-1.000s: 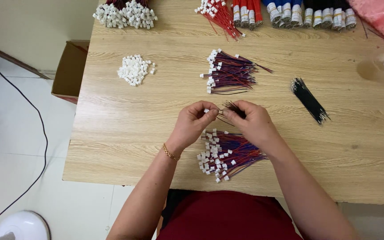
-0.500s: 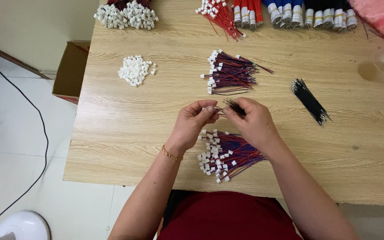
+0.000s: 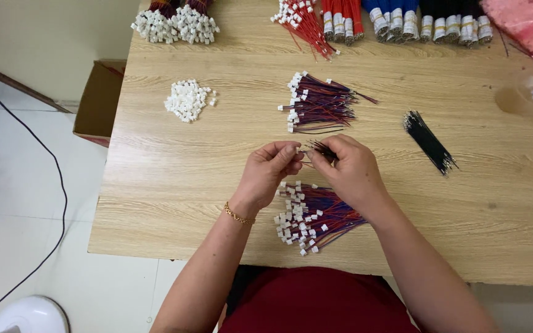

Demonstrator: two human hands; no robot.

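I see both hands meeting at the centre of the frame above the light wooden table (image 3: 174, 185). The left hand (image 3: 266, 176) pinches a small white plastic connector (image 3: 299, 150) between thumb and forefinger. The right hand (image 3: 350, 169) is closed on a short bundle of thin dark wires (image 3: 323, 148), whose ends point toward the connector; whether wire and connector touch, I cannot tell. Just below the hands lies a heap of red and blue wires with white plugs (image 3: 309, 216), partly under the right wrist. Above the hands sits a second such bunch of plugged wires (image 3: 316, 105). Upper left of centre is a small pile of loose white connectors (image 3: 187, 100). To the right lies a bundle of bare black wires (image 3: 430, 142)
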